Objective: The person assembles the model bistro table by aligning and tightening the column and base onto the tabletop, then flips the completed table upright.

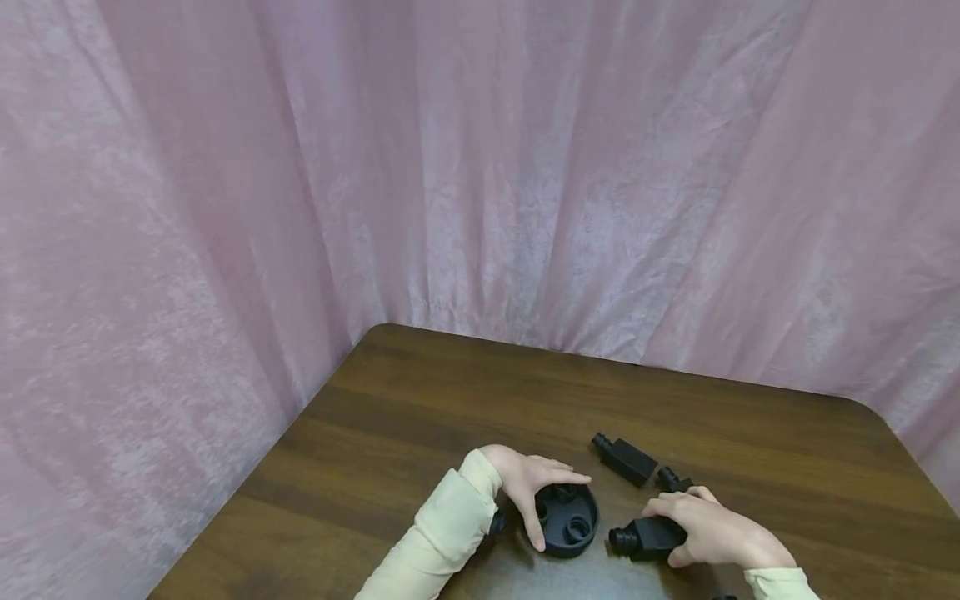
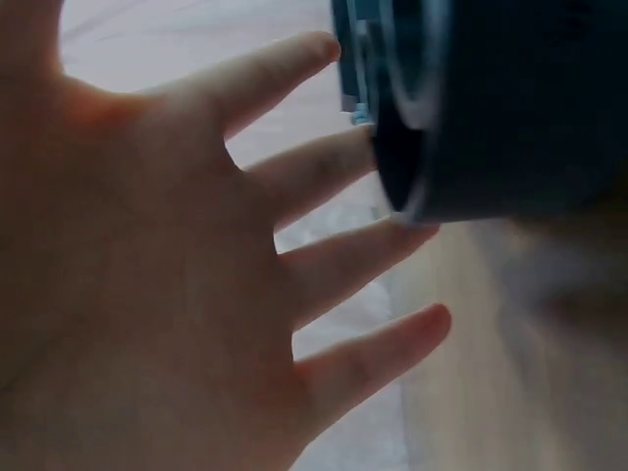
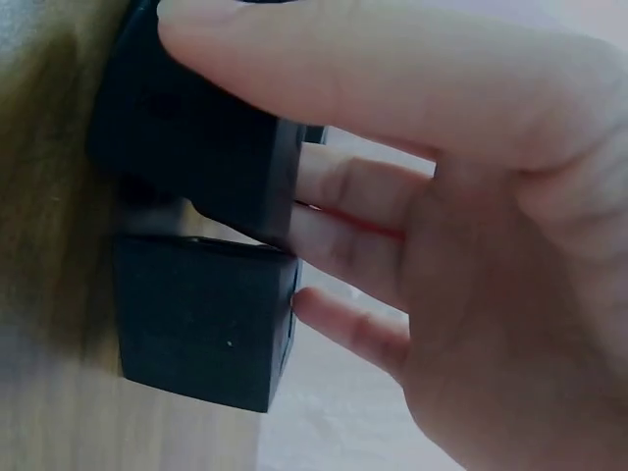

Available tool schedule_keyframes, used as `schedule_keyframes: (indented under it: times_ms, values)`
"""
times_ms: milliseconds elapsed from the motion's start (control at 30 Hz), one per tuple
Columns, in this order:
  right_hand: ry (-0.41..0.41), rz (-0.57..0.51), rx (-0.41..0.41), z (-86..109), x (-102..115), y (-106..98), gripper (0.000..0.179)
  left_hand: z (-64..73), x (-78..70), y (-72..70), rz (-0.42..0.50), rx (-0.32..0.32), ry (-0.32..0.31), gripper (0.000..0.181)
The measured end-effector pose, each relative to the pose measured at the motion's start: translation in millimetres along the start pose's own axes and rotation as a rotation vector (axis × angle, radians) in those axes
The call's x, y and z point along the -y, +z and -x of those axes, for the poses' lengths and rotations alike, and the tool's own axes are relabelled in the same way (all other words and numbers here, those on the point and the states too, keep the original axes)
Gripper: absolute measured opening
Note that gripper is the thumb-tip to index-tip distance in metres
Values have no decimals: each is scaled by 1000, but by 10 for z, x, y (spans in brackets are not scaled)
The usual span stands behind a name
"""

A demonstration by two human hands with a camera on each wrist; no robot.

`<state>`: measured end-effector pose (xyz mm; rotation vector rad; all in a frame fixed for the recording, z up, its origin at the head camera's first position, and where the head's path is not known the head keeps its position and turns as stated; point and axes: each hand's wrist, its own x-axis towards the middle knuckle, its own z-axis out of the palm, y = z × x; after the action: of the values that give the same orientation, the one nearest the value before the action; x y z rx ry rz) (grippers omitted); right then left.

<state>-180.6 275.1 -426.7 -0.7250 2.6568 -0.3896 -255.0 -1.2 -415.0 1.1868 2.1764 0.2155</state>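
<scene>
Velvety pink curtain point(image 1: 525, 167) backs a wood-grained desk point(image 1: 420, 392). The left grip point(image 1: 528, 483), fingers straight, spreads at one round black dish point(image 1: 553, 540); the right grip point(image 1: 708, 525) grasps one squared, narrow-necked block point(image 1: 649, 538) at the dish's 3 o'clock; two similar blocks point(image 1: 632, 463) lie towards 2.

- Round dish point(image 1: 568, 551): plain black, though it seems bluish in the blurred left wrist view.
- Near block point(image 1: 651, 539), right of the dish: plain black.
- Far block point(image 1: 632, 463), beyond the dish to its right: black.
- Left sleeve point(image 1: 438, 533) and right sleeve point(image 1: 780, 582), either side of the dish: pale yellow-green.
- Tabletop point(image 1: 420, 400), under the dish: brown, darker wood-grain bands.
- Curtain point(image 1: 525, 167), beyond the dish: pink, mottled paler.
</scene>
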Motion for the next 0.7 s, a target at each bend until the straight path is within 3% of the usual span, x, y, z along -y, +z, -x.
schedule_keyframes:
  times_ms: [100, 233, 400, 567, 700]
  values:
    - [11, 3, -4, -12, -2, 10, 45, -9, 11, 23, -89, -32, 8, 106]
    - [-58, 54, -65, -11, -17, 30, 41, -42, 60, 41, -142, -82, 33, 106]
    - [-159, 37, -143, 2, 9, -28, 32, -108, 135, 46, -150, -128, 55, 102]
    - [-167, -67, -176, 31, 101, -227, 28, -195, 178, 63, -135, -210, 27, 101]
    - [-138, -41, -277, 55, 157, -383, 28, -268, 199, 85, -120, -263, -9, 100]
